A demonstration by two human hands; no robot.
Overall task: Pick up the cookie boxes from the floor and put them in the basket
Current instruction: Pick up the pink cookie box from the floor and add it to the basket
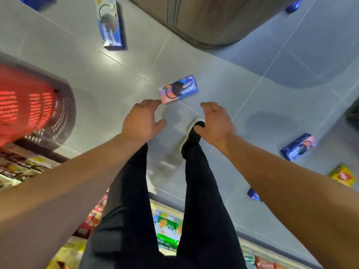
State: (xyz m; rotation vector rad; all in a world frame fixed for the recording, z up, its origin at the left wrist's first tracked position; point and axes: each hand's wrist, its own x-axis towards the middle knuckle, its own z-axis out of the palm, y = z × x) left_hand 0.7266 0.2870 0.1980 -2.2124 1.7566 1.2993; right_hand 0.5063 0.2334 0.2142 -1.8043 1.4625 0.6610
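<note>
Both hands, left point(142, 121) and right point(215, 123), empty, fingers spread, reaching down toward pink-blue cookie box point(178, 89) flat on floor point(116, 78) ahead; red basket point(29, 105) waits left, ready for drop-off

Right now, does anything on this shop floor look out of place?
Yes. Cookie boxes lie scattered on the grey tile floor at odd angles: a pink and blue box just beyond both empty hands, a blue box farther off, another to the right. The red basket stands left.
</note>
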